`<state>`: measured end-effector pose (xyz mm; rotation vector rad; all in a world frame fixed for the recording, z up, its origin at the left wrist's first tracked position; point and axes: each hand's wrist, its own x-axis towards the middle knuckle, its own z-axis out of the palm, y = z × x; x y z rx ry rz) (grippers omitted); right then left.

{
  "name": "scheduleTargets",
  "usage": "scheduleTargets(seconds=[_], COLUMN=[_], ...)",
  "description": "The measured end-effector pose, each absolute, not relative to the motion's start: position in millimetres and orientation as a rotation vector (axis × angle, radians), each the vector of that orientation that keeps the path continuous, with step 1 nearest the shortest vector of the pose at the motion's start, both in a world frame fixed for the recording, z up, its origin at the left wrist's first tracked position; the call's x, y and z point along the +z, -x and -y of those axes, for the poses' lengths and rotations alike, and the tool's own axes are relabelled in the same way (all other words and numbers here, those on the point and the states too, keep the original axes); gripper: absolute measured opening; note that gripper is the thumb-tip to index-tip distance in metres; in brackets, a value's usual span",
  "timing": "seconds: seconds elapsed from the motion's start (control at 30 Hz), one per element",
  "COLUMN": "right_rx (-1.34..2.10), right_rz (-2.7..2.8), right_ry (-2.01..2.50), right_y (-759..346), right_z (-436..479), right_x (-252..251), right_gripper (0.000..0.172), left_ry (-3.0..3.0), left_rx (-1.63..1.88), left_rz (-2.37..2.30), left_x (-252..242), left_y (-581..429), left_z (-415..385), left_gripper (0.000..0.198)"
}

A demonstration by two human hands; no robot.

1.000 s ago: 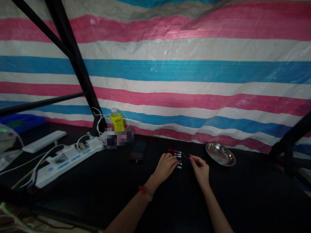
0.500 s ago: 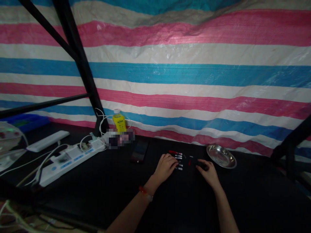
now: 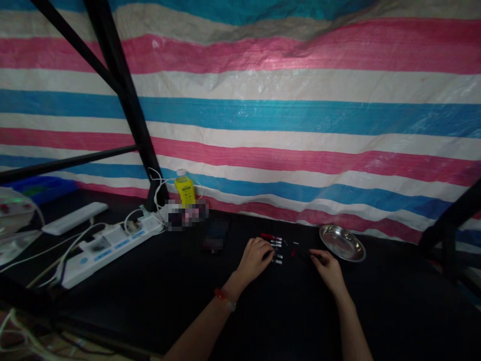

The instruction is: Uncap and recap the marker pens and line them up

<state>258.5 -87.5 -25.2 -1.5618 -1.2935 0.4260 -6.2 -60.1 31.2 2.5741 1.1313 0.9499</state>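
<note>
My left hand lies palm down on the black table, its fingers loosely curved. Its fingertips rest at a row of small slim tubes with silver ends and partly cover them. The farthest tube has a red body. To the right of the row lie a small red piece and a thin silvery piece. My right hand is farther right, low over the table, thumb and index finger brought together. Whatever they hold is too dark to make out.
A round metal dish stands beyond my right hand. On the left are a dark phone, a yellow bottle, a white power strip with cables and a blue tray. Behind the table hangs a striped sheet.
My right hand has shifted slightly to the right, away from the small red piece, and its thumb and index finger have come closer together. My left hand stays at the tubes.
</note>
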Motion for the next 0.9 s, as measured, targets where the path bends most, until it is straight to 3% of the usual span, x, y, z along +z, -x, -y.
scheduleTargets(seconds=[0.27, 0.5, 0.9], right_rx=[0.368, 0.289, 0.878], right_rz=[1.269, 1.258, 1.197], right_ry=[1.654, 1.589, 1.207], right_y=[-273.3, -256.5, -163.9], right_z=[86.5, 89.9, 93.2], right_x=[-33.6, -17.8, 8.8], right_gripper=[0.021, 0.025, 0.038], left_ry=[-2.553, -2.553, -2.61], left_rx=[0.97, 0.999, 1.013], left_rz=[-1.127, -1.124, -1.073], left_x=[29.3, 28.3, 24.1], left_y=[7.0, 7.2, 5.0], left_z=[59.7, 59.2, 58.6], left_gripper=[0.012, 0.011, 0.012])
